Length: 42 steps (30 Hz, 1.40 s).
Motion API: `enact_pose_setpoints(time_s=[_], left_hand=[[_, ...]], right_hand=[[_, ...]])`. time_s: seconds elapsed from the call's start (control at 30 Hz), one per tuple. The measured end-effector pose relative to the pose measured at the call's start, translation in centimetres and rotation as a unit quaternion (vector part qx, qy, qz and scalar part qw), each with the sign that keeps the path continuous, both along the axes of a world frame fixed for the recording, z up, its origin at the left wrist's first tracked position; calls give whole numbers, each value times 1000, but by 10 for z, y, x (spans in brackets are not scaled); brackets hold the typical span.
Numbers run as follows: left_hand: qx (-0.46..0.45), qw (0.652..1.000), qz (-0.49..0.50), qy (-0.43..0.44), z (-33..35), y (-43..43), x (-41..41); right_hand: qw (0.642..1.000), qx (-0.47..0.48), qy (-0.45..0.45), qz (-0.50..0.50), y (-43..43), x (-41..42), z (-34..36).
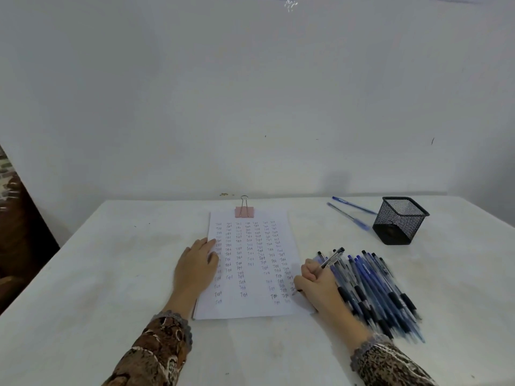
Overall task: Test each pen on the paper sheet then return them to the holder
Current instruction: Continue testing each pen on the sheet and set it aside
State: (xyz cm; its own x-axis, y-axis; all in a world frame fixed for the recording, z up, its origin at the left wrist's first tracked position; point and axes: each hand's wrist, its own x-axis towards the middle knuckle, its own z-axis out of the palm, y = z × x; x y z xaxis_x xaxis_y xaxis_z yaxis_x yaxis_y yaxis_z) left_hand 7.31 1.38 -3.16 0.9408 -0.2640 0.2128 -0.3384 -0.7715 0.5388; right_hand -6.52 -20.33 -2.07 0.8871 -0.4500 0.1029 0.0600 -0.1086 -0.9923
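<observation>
- White cloth covers the desk (111,274), which stands against a pale wall (250,93).
- At the middle of the desk lies the paper sheet (252,274), the top leaf of a thin stack, held at its far edge by a pink binder clip (244,211) with its wire handle standing up.
- Columns of the small handwritten word "Test" fill most of the sheet, thinning out toward the near edge.
- The left hand (195,267) lies palm down with its fingers straight and close together, pressing on the sheet's left edge; the fingertips are on the paper and the wrist is just off it.
- The right hand (317,285) has its fingers curled round a pen (331,259) in a writing grip.
- That pen has a clear barrel and a dark cap end, which points up and away to the right; its dark tip is at the sheet's right edge, beside the lowest words of the last column.
- Just right of that hand, a loose pile of pens (376,291) with blue and black barrels lies flat on the desk, fanned roughly parallel, and the right wrist overlaps its near left side.
- A black mesh holder (398,221) stands upright at the far right, well apart from the sheet.
- Two blue pens (354,208) lie flat on the desk just left of the holder, side by side and slanted.
- Brown patterned sleeves (158,349) with grey cuffs cover both forearms.
</observation>
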Motion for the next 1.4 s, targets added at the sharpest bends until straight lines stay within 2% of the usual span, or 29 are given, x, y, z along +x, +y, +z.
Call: enact_pose_setpoints(time_s=[0.13,0.37,0.57,0.7,0.87,1.0,1.4], left_hand=[[0,1000,-2,0,0,0,-1],[1,1000,-4,4,-1,2,1],[2,1000,-6,10,-1,2,1],[-4,1000,-7,11,-2,2,1],[-4,1000,-5,2,1,2,0],[-3,1000,-6,1,1,2,-1],[-7,1000,-7,7,3,2,-4]], right_hand=[[999,-32,-21,-27,2,1,3],[999,-22,-14,-29,-1,-1,2],[998,-57,-3,-38,2,-2,7],[998,-48,16,-35,3,-5,9],[998,-30,-13,-59,0,-4,6],[998,-49,-29,-35,1,-3,7],[999,-21,-1,-32,-4,-1,3]])
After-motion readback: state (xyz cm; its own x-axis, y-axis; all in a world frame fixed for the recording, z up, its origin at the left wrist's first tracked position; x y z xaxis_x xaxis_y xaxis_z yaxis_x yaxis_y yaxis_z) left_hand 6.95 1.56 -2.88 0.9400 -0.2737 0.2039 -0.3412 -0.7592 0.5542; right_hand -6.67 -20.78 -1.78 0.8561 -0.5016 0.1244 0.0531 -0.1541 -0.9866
